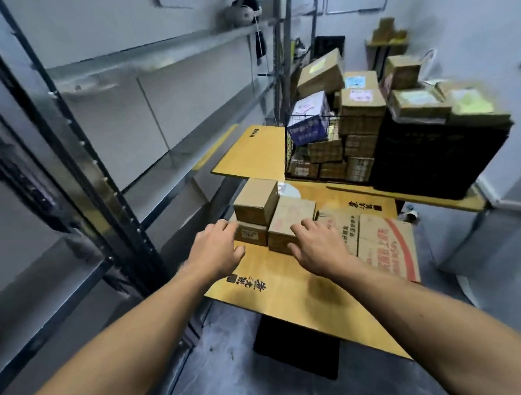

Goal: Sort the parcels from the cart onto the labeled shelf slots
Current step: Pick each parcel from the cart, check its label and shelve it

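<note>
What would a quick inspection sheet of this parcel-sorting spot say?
Surface: flattened cardboard sheet as worktop.
Job's things: three small parcels near the hands; wire basket heaped with more.
Clutter: black crate topped with parcels.
Hands: left hand and right hand open, reaching for the small parcels.
Cables: a cord hanging from the top shelf.
Surroundings: bare metal shelves on the left, grey floor.
</note>
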`<control>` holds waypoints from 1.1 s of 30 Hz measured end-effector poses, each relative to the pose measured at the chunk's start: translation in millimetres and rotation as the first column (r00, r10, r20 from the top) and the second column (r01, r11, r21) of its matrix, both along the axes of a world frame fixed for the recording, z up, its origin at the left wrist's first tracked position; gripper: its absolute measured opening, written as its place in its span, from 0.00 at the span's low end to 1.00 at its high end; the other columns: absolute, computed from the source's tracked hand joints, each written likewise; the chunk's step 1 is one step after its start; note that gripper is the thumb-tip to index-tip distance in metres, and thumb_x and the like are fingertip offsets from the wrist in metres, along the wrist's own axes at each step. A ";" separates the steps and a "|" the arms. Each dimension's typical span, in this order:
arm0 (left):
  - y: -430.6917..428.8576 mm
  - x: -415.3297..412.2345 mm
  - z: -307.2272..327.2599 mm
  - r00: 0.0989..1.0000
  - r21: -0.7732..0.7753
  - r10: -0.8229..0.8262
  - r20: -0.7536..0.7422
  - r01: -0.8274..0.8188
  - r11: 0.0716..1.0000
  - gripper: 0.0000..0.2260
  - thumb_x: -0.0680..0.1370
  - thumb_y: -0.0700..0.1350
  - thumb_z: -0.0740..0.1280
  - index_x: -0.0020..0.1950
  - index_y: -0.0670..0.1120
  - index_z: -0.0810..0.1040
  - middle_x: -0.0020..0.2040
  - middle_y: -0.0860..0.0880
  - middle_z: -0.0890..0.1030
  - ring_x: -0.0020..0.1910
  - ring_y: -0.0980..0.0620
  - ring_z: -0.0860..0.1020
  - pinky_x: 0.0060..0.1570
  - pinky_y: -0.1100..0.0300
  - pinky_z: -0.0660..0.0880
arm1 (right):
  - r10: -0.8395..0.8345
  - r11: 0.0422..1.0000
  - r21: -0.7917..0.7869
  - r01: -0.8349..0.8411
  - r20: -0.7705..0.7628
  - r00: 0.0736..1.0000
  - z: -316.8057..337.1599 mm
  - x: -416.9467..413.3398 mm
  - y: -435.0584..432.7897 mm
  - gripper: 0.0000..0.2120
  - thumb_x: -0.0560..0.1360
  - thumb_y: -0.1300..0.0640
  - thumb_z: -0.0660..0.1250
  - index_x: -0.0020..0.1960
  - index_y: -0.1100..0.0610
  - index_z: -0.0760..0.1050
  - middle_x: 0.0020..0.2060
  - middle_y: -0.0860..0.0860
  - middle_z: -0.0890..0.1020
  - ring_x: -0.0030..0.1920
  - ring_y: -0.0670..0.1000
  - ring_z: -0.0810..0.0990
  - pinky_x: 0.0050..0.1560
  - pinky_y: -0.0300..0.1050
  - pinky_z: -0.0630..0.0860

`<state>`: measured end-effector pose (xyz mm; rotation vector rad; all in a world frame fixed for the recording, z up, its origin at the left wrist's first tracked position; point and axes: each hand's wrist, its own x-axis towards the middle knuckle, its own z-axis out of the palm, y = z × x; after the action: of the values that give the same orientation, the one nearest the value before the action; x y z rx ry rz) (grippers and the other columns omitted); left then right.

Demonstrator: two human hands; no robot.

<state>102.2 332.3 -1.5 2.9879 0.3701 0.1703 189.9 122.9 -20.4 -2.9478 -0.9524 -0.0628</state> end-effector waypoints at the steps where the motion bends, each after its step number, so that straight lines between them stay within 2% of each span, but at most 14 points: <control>1: -3.9 12.0 -4.7 1.000 -0.006 0.008 -0.001 -0.008 1.000 0.24 0.78 0.57 0.61 0.73 0.55 0.64 0.69 0.51 0.71 0.66 0.49 0.70 0.64 0.51 0.68 | 0.007 1.000 -0.008 -0.007 -0.009 1.000 -1.8 11.9 -4.7 0.21 0.80 0.40 0.57 0.68 0.51 0.67 0.63 0.53 0.73 0.63 0.58 0.73 0.62 0.58 0.72; 7: -5.3 55.3 -21.9 0.997 -0.043 0.064 -0.030 -0.065 0.997 0.23 0.79 0.57 0.61 0.73 0.54 0.64 0.69 0.51 0.71 0.66 0.48 0.70 0.65 0.50 0.68 | 0.058 0.998 -0.003 -0.059 -0.082 0.995 -12.9 67.7 0.5 0.21 0.81 0.41 0.56 0.69 0.51 0.66 0.64 0.54 0.73 0.64 0.58 0.73 0.62 0.58 0.72; 11: 18.2 78.9 -22.6 0.993 -0.082 0.119 -0.029 -0.121 0.989 0.23 0.79 0.57 0.61 0.73 0.55 0.64 0.70 0.51 0.71 0.67 0.49 0.69 0.66 0.50 0.69 | 0.076 0.995 0.079 -0.065 -0.151 0.986 -14.8 97.1 33.1 0.20 0.82 0.42 0.55 0.69 0.51 0.66 0.66 0.54 0.73 0.64 0.58 0.72 0.62 0.57 0.72; 17: 60.7 129.1 -29.0 0.993 -0.166 0.107 -0.038 -0.112 0.980 0.22 0.80 0.58 0.60 0.73 0.55 0.64 0.68 0.52 0.71 0.65 0.50 0.70 0.65 0.50 0.71 | 0.051 0.977 0.211 0.006 -0.262 0.964 -20.3 131.5 84.5 0.23 0.82 0.41 0.56 0.73 0.48 0.63 0.67 0.54 0.72 0.66 0.58 0.71 0.63 0.56 0.73; 24: 89.4 182.6 -57.7 0.995 -0.271 0.014 -0.101 -0.041 0.962 0.22 0.80 0.57 0.60 0.73 0.55 0.64 0.69 0.52 0.69 0.66 0.49 0.68 0.66 0.50 0.68 | -0.057 0.936 0.287 0.204 -0.446 0.893 -39.6 153.3 124.4 0.21 0.81 0.43 0.57 0.73 0.44 0.63 0.67 0.53 0.71 0.66 0.57 0.71 0.64 0.53 0.71; 27: 95.5 188.1 -82.5 0.994 -0.388 -0.013 -0.110 -0.031 0.921 0.21 0.79 0.57 0.61 0.71 0.54 0.68 0.67 0.52 0.71 0.65 0.49 0.70 0.65 0.49 0.69 | -0.090 0.900 0.327 0.290 -0.509 0.856 -52.6 154.0 132.8 0.21 0.81 0.44 0.59 0.73 0.47 0.66 0.67 0.53 0.72 0.66 0.57 0.71 0.66 0.49 0.69; 29: 95.6 184.6 -91.4 0.998 -0.491 0.000 -0.066 -0.033 0.871 0.20 0.79 0.55 0.64 0.70 0.53 0.70 0.65 0.53 0.71 0.63 0.52 0.71 0.64 0.54 0.70 | -0.097 0.856 0.392 0.338 -0.520 0.849 -58.9 152.1 137.4 0.19 0.81 0.47 0.62 0.70 0.50 0.69 0.64 0.54 0.75 0.65 0.56 0.72 0.64 0.45 0.67; 33: 91.0 174.1 -90.2 0.992 -0.616 0.033 0.124 0.051 0.786 0.17 0.77 0.50 0.68 0.65 0.53 0.75 0.59 0.57 0.71 0.58 0.61 0.71 0.59 0.66 0.66 | -0.097 0.676 0.579 0.456 -0.544 0.834 -54.6 152.5 140.1 0.14 0.79 0.50 0.66 0.64 0.52 0.75 0.60 0.52 0.78 0.62 0.52 0.74 0.60 0.40 0.65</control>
<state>276.2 423.3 -91.7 2.3085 0.3181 0.1935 342.3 263.0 -75.0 -2.1943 -0.2720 0.2361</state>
